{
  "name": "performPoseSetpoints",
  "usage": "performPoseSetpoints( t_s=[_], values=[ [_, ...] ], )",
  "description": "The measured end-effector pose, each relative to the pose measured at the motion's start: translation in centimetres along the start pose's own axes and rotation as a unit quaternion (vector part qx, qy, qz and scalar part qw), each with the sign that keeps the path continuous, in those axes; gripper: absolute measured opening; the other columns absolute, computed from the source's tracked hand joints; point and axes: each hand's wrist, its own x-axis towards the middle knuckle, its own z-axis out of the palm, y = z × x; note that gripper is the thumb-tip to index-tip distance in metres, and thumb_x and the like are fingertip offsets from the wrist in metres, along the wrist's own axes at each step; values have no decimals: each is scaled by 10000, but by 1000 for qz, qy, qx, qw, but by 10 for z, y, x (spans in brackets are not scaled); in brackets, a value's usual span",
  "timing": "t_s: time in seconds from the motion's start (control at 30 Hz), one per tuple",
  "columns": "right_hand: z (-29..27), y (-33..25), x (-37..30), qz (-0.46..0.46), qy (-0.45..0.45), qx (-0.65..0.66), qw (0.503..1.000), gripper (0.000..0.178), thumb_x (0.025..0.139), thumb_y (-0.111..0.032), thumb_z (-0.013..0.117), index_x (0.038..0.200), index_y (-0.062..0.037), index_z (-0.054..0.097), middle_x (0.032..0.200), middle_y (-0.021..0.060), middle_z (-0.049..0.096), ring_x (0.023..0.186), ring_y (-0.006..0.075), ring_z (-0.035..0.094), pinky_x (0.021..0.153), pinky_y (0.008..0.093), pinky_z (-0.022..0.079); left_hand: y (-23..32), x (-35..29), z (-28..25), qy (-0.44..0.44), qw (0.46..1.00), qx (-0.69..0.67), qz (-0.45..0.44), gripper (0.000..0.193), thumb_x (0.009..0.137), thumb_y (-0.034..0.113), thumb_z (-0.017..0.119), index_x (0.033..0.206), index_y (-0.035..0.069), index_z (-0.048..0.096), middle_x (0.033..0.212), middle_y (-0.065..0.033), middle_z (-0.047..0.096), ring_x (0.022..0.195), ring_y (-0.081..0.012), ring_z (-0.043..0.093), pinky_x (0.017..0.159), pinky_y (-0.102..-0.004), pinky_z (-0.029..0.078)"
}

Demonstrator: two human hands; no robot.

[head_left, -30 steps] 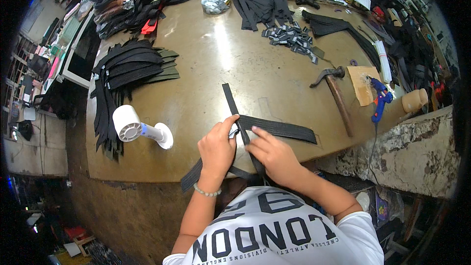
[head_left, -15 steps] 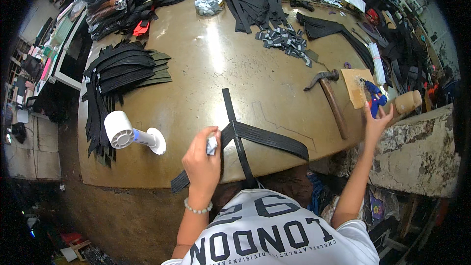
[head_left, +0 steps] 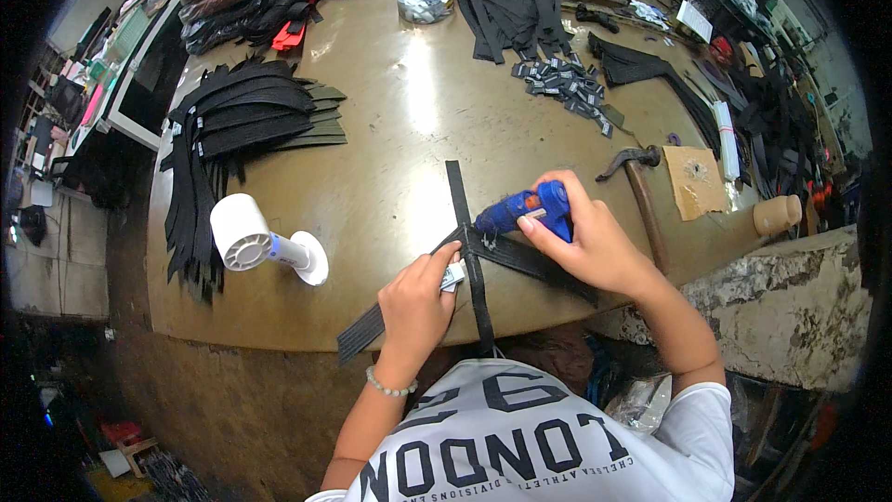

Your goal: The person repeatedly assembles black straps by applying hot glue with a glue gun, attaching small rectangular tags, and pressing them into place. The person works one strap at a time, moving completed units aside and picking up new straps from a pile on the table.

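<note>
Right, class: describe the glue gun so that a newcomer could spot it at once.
On the big brownish table, find the black straps crossing near the front edge. Just right of that crossing, the person's right grip holds the glue gun. Its blue body sets it apart from those black straps.

Black letters (head_left: 502, 455) and numerals (head_left: 525, 386) span the white shirt (head_left: 571, 409); print on the small label (head_left: 452, 276) is illegible

1 glue gun (head_left: 505, 215), 1 hammer (head_left: 644, 204), 1 fan (head_left: 243, 231)
</note>
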Motion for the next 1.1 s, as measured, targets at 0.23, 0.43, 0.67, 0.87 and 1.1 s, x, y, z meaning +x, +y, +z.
performPoseSetpoints(
  t_s=[0.23,0.43,0.67,0.87,1.1],
  values=[
    [3,-3,10,-6,-21,-56,998,468,936,-346,630,1208,-33,414,802,286,660,744,482,649,646,525,509,-2,-1,2,-1,1000,13,2,319,783,79,685,1091,163,681,758,-56,610,673,-257,628,565,-376,483],
    [-1,-11,-11,7,-55,-82,995,468,937,-344,626,1214,-35,411,770,280,652,704,483,640,629,529,497,-2,-1,5,16,1000,14,4,313,784,82,688,1086,163,680,770,-56,614,679,-262,629,563,-382,481],
    [-3,-14,-33,3,-112,-37,993,462,930,-350,648,1212,-47,444,729,230,647,646,418,654,589,477,508,-1,1,4,15,1000,16,3,286,788,78,696,1061,162,691,761,-60,618,681,-265,635,571,-386,481],
    [-37,60,-61,71,235,188,951,400,959,-353,636,1187,-58,492,943,83,629,745,142,639,530,284,511,1,1,-2,10,996,-80,-39,150,921,173,667,1019,67,708,827,-121,680,696,-240,637,619,-349,496],
    [-113,119,-98,432,354,-279,781,595,1007,-524,440,1197,24,573,1019,307,658,1023,451,632,833,464,488,-6,13,-9,-169,402,-895,-97,442,1086,367,304,1234,-2,497,1064,-114,614,900,-246,629,749,-337,525]
  ],
)
